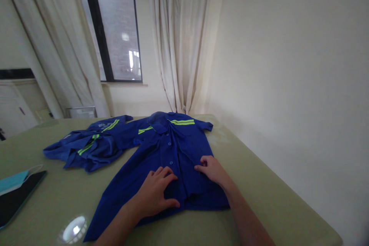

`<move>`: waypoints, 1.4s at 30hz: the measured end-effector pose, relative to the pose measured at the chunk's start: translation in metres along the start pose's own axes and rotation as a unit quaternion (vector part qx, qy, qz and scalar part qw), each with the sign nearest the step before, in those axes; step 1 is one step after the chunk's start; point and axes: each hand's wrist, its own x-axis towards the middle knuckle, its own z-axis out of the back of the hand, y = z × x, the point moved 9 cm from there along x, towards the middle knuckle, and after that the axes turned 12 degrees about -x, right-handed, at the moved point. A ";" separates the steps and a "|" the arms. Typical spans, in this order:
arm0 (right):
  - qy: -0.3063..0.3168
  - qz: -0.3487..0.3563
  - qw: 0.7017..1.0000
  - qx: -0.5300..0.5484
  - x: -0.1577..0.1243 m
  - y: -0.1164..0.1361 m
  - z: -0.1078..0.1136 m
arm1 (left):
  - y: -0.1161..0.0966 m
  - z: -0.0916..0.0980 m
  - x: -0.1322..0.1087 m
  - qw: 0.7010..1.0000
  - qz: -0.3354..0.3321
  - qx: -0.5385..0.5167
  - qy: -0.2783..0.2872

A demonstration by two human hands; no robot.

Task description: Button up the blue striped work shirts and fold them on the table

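On glossy green tabletop (253,184) | blue short-sleeved cloth shirt (155,155) spread front-up | left hand (154,193) open over it | right hand (212,170) curled, pinch unclear

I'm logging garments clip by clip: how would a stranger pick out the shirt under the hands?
Look at the pale olive-green table. Beneath the left hand and right hand is a royal-blue, short-sleeved cloth shirt with yellow-green chest stripes. Unlike the crumpled blue striped garment on its left, it lies spread out, button front up.
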 end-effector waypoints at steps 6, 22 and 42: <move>0.096 -0.025 0.883 0.459 -0.009 0.032 -0.022 | -0.011 -0.018 -0.004 0.999 -0.006 0.023 -0.023; 0.034 0.185 0.948 0.257 -0.042 0.107 -0.039 | 0.005 -0.015 -0.002 0.991 -0.064 0.041 -0.109; -0.009 0.198 0.954 0.225 -0.042 0.107 -0.021 | 0.007 0.030 -0.011 0.955 -0.055 -0.198 -0.213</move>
